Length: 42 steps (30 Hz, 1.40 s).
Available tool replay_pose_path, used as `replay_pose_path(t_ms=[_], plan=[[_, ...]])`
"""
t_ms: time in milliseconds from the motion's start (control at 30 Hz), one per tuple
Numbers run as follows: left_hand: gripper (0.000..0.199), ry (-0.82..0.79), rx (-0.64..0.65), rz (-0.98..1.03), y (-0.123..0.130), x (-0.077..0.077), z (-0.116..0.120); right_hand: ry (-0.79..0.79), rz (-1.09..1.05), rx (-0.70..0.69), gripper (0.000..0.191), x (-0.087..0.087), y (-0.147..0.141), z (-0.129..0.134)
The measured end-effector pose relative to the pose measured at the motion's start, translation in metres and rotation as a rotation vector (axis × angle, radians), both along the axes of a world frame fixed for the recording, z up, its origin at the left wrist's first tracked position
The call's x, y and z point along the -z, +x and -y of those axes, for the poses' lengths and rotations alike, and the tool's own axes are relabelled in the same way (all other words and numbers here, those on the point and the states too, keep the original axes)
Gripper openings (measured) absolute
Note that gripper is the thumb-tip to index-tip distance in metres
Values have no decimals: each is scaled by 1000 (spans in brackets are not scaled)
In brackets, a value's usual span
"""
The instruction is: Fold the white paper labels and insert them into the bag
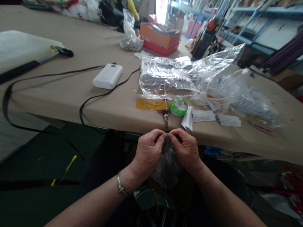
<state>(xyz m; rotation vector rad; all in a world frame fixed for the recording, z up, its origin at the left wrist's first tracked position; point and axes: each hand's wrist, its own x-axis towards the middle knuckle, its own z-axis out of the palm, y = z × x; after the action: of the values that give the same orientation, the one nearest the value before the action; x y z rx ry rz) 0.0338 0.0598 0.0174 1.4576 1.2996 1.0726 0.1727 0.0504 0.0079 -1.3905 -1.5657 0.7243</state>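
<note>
My left hand (150, 148) and my right hand (186, 149) meet just in front of the table edge, thumbs and forefingers pinched together. Between them hangs a thin, see-through plastic bag (168, 167), its top edge in both pinches. What the bag holds is too dim to make out. Just beyond my fingertips, a thin rod with a metal tip (166, 117) points towards me from the table, beside a strip of amber tape (150, 104). A green-rimmed round tub (179, 107) and folded white printed labels (204, 115) lie close to it on the right.
Crinkled clear plastic bags (165, 75) spread over the table (123, 110). Behind them stand an orange box (159, 39) and a tied bag of small pieces (131, 42). A white power bank (108, 76) and black cable lie left; pink-handled tweezers (260, 128) lie right.
</note>
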Motion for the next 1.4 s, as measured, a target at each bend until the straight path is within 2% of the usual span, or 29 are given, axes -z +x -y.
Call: replay_pose_path(t_ms=[567,833,1033,1167,1267,1333,1400], plan=[[15,85,9,-77,1,8,-5,69,92,20,11,1,0,-5],[15,120,-23,-88,5,10,-12,92,53,45,9,4,0,-11],[15,79,23,-78,-2,7,3,75,60,-13,8,3,5,5],[16,-16,51,-44,-12,22,12,202,227,-41,8,-3,29,21],[24,-57,14,-47,-17,40,9,372,450,69,9,-7,55,18],[26,-52,21,-76,-17,49,6,412,648,129,22,-6,70,10],[23,-53,48,-105,-16,53,5,399,818,124,35,-2,79,2]])
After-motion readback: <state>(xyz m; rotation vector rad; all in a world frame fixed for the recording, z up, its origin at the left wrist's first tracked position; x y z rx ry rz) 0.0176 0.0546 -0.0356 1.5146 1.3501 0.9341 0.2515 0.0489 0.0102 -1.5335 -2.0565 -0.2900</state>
